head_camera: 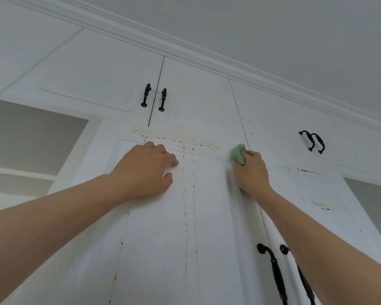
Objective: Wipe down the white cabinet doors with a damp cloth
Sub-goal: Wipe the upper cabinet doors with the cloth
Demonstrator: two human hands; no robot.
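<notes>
Left hand (146, 172): fingers loosely curled, resting on the white door (163, 227), holding nothing.
Right hand (251, 170): clamped on the green cloth (238, 154), pressing it against the door's upper right edge.
Door: brown drip stains (185, 194) between the hands.

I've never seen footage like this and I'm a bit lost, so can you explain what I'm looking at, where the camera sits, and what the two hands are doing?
There is no machine here. The one picture comes from a camera worn on a person's head, tilted up at a tall white cabinet under the ceiling. Both bare arms reach up from below. The left hand rests on the cabinet door and holds nothing, fingers loosely curled. The right hand grips a green cloth and presses it against the door's top edge. Brownish stains run across the top of the door, with dark drip lines going down. Black handles sit lower on the doors, and more on the small upper doors.
</notes>
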